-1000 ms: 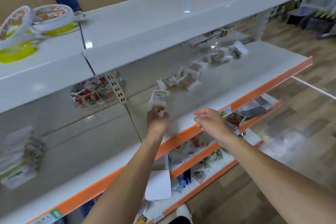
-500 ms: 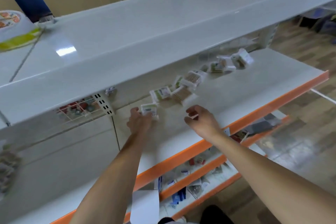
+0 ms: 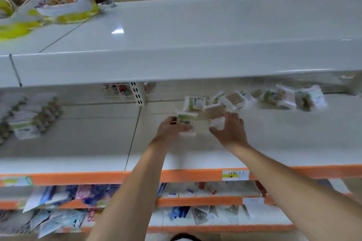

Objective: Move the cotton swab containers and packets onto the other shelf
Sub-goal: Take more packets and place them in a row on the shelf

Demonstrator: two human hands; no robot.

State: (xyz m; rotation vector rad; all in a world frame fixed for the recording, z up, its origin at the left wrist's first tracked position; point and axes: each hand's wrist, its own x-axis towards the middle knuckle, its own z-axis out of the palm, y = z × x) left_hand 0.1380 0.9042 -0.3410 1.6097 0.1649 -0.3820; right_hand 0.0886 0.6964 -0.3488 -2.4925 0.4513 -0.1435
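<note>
So, shelf (image 3: 274,143): most of the swab row (image 3: 254,98) at the back isn't moved yet
left hand (image 3: 172,129): curled round a packet (image 3: 186,121)
right hand (image 3: 231,131): fingers closing on a box (image 3: 215,112), looks gripped

shop | tiered white shelves (image 3: 195,60) | orange edge strips (image 3: 98,178) | price label (image 3: 235,175) | packaged goods (image 3: 58,215)

Motion blur smears the far packets (image 3: 293,97) (labels unreadable) and lower-shelf goods (image 3: 58,211).
</note>
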